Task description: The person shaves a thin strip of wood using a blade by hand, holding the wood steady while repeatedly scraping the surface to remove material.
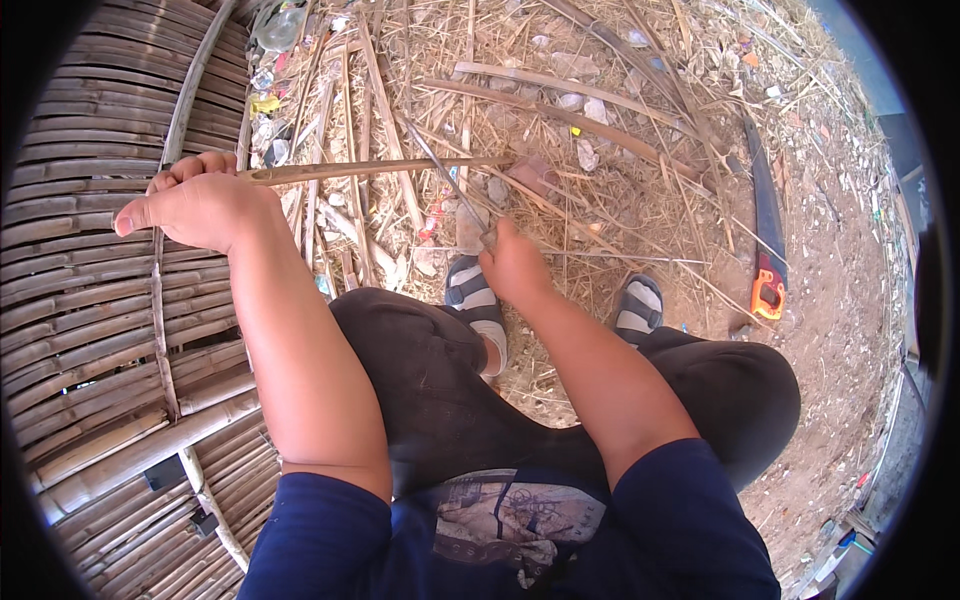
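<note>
My left hand [212, 205] is closed around one end of a split bamboo strip [370, 169], its thumb pointing left. The strip stretches almost level to the right, above the littered ground. Below and to the right of it, my right hand [517, 266] grips a long, thin-bladed knife [446, 176]. The knife's blade slants up and left and crosses the strip in the picture; whether they touch I cannot tell. Most of the knife's handle is hidden inside my fist.
A bamboo slat wall [90, 250] runs along the left. On the right lies a handsaw [768, 220] with an orange handle. Loose bamboo strips [580, 125], stones and straw cover the ground ahead. My sandalled feet [474, 290] stand apart below my hands.
</note>
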A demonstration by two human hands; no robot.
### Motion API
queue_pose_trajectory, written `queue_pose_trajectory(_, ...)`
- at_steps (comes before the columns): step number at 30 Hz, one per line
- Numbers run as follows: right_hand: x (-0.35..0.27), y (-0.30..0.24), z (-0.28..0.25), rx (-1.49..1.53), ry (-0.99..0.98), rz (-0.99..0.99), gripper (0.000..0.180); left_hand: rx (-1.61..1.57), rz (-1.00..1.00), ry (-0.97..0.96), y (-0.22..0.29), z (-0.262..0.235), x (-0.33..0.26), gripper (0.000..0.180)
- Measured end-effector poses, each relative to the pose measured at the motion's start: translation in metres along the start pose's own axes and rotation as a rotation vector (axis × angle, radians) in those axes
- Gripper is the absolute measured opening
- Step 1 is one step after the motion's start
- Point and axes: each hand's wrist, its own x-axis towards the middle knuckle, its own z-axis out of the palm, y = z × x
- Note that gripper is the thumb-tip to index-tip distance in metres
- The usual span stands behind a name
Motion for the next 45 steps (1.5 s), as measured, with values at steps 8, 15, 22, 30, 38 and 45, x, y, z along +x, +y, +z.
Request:
queue_pose_trajectory(8, -0.012, -0.062, -0.017, 0.288, 0.147, -0.421, 0.032, 0.009, 0.033, -0.033, 0.001, 0.001, -0.006, 0.068)
queue_pose_trajectory(15, 0.01, 0.021, 0.017, 0.02, -0.063, 0.135, 0.032, 0.016, -0.018, -0.007, 0.004, 0.001, -0.008, 0.068)
queue_pose_trajectory(22, 0.009, 0.062, 0.021, 0.011, 0.096, 0.136, 0.034, -0.002, 0.028, -0.046, 0.002, 0.004, -0.01, 0.069)
queue_pose_trajectory(30, 0.0, -0.064, -0.008, 0.339, 0.161, -0.381, 0.031, -0.003, 0.015, -0.045, 0.006, 0.004, -0.015, 0.069)
queue_pose_trajectory(38, 0.016, 0.02, 0.021, 0.061, 0.011, 0.118, 0.034, -0.005, 0.008, -0.101, 0.004, 0.0, -0.011, 0.069)
queue_pose_trajectory(45, 0.004, -0.025, -0.001, 0.216, 0.075, -0.139, 0.031, -0.044, 0.032, -0.142, 0.005, 0.001, -0.013, 0.07)
